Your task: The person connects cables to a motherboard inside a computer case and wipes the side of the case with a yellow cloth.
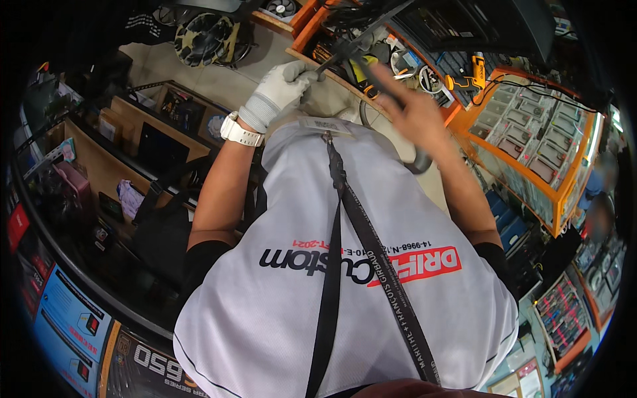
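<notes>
My left hand (288, 89), in a white glove with a white watch at the wrist, is closed on a thin dark strip (335, 60) that slants up to the upper right. Just right of it, my right hand (415, 113), bare and slightly blurred, is curled round a long black object (381, 79); a curved black part (418, 162) shows below that hand. I cannot make out exactly what either dark piece is. My light jersey front and a black lanyard (337, 172) lie below both hands, with a badge (322, 125) at the lanyard's end.
At left are compartmented shelves (113, 172) with boxes and devices. Ahead, an orange-edged workbench (298, 56) holds cables and a yellow power tool (476, 73), beside a large black case (478, 26). A camouflage-covered stool (202, 40) stands upper left. A glass display cabinet (531, 132) is right.
</notes>
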`<state>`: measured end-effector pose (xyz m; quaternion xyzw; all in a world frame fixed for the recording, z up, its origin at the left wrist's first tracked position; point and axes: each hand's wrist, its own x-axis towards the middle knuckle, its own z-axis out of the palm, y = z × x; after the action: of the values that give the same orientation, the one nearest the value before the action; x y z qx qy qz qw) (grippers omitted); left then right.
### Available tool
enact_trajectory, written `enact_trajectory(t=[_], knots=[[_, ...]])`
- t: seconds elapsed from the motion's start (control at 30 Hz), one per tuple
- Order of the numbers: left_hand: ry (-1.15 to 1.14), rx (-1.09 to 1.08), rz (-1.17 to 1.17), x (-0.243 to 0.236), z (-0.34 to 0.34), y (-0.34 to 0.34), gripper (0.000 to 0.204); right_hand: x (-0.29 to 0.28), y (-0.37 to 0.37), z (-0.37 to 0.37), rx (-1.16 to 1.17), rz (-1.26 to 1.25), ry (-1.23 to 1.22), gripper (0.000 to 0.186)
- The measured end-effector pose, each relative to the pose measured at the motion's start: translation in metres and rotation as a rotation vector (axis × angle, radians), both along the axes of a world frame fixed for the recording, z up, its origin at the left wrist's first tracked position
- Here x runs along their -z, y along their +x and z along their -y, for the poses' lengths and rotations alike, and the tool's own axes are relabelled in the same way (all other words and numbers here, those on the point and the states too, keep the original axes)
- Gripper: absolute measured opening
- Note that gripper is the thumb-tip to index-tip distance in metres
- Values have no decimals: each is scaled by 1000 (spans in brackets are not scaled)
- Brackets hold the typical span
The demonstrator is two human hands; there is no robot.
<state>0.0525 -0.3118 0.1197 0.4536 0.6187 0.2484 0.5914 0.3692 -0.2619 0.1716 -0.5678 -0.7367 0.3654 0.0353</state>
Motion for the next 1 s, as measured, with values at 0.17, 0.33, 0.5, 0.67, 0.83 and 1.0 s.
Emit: enact_trajectory(t=[0.17, 0.33, 0.5, 0.67, 0.83, 1.0], knots=[[30, 34, -23, 3, -5, 1, 28, 5, 4, 27, -197, -8, 37, 67], [100, 80, -97, 4, -9, 1, 28, -1, 3, 26, -174, 14, -19, 68], [56, 67, -30, 14, -9, -4, 30, -8, 4, 13, 22, 57, 34, 71], [77, 34, -24, 15, -7, -4, 24, 23, 11, 19, -73, -108, 138, 68], [125, -8, 39, 26, 3, -11, 27, 21, 3, 12, 10, -47, 45, 66], [-66, -94, 78, 1, 15, -22, 32, 18, -15, 32, -118, -304, 105, 66]])
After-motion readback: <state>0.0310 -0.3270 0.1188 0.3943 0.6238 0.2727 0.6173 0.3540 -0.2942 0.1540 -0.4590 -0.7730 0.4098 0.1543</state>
